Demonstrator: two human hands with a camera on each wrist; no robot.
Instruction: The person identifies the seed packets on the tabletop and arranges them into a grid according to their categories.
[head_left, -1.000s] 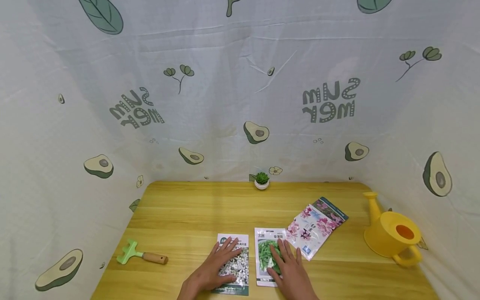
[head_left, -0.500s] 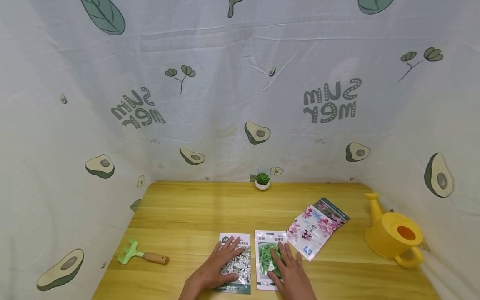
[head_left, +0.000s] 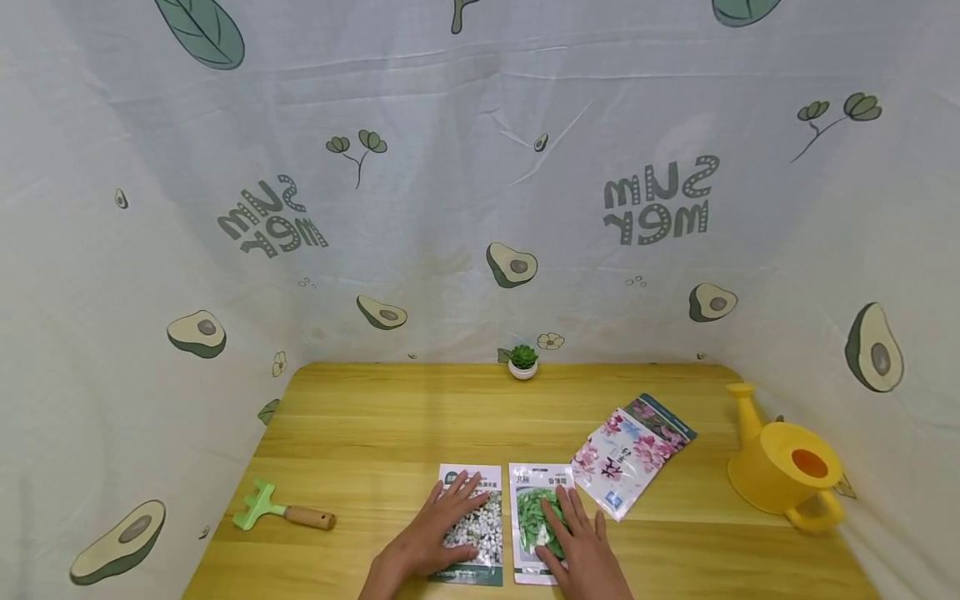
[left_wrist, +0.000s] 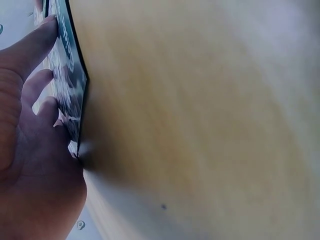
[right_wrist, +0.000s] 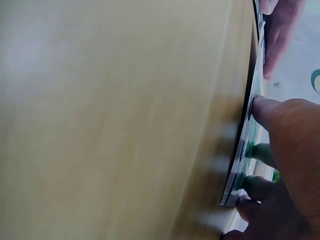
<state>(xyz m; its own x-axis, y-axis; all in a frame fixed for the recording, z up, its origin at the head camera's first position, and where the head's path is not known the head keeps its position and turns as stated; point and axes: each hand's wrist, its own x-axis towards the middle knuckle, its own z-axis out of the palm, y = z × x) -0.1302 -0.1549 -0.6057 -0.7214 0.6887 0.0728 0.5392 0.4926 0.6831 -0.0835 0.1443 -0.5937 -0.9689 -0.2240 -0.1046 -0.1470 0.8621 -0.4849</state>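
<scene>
Two seed packets lie side by side near the table's front. My left hand [head_left: 431, 533] rests with spread fingers on the white-flower packet [head_left: 487, 529], which has a dark green lower band. On the packet with green leaves [head_left: 534, 508], my right hand [head_left: 585, 550] lies with its fingers extended. In the left wrist view, the thumb and fingertips touch the face of the white-flower packet [left_wrist: 67, 65]. The right wrist view shows the green-leaf packet [right_wrist: 242, 155] edge-on, with fingertips pressing its face. Each hand covers part of its packet.
Right of the hands, a pink-blossom packet [head_left: 626, 462] overlaps another flower packet [head_left: 663, 421]. A yellow watering can [head_left: 780, 471] stands at the table's right edge. A green hand rake [head_left: 285, 507] with a wooden handle lies left. At the back sits a small potted succulent [head_left: 522, 362].
The white-flower packet has slid slightly right and away from me under the left hand. The green-leaf packet has slid slightly toward me under the right hand, bringing their edges closer to level.
</scene>
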